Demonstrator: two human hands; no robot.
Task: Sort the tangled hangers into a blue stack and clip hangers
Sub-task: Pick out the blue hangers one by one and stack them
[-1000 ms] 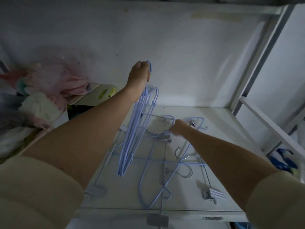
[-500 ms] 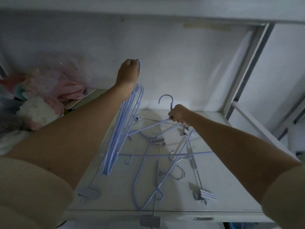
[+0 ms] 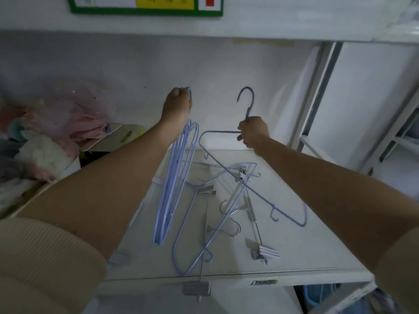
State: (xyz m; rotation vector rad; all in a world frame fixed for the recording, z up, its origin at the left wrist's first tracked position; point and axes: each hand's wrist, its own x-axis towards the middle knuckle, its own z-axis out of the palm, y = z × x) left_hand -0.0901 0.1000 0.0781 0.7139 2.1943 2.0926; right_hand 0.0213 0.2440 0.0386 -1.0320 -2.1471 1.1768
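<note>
My left hand [image 3: 178, 107] is raised and grips the hooks of a bunch of blue hangers [image 3: 174, 184] that dangles down beside my forearm. To its right, my right hand [image 3: 254, 132] grips the neck of a single blue hanger [image 3: 226, 165] and holds it up in the air, its hook pointing upward. On the white desk [image 3: 306, 252] below lie another blue hanger [image 3: 192, 234] and several metal clip hangers [image 3: 251, 214], crossed over one another. One grey clip [image 3: 196, 288] hangs over the desk's front edge.
A heap of pink and white soft items [image 3: 52, 141] fills the shelf at the left. A white wall stands behind the desk and a white metal frame [image 3: 315, 96] rises at the right. A green-edged notice [image 3: 145, 5] hangs above.
My right hand has lifted the single blue hanger out of the tangle and higher into the air. My left hand keeps the bunch raised.
</note>
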